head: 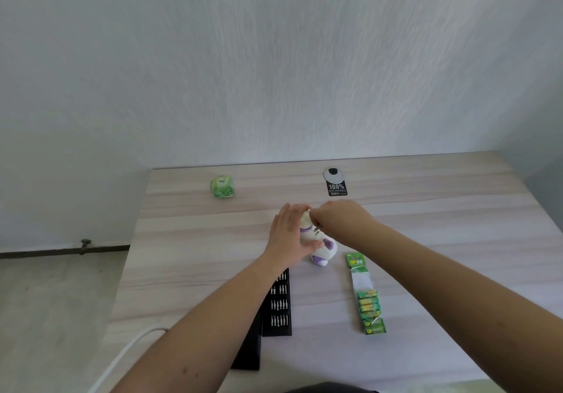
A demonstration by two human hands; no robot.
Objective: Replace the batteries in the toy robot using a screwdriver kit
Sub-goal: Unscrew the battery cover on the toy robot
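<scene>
On your pale wood-grain tabletop [189,240], a green wrapped tissue pack [222,187] sits far left; a round grey cable grommet [333,174] sits at the back.

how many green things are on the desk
2. A small green rounded packet sits at the far left of the pale wood desk. A long green strip pack of batteries lies near right, beside the white and purple toy robot.

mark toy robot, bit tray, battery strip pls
toy robot [326,248]: head view, on its white and purple body below the hands.
bit tray [279,304]: head view, on the black tray's rows of bits right of the left forearm.
battery strip [370,310]: head view, on the green cells in the strip's lower half.
</scene>
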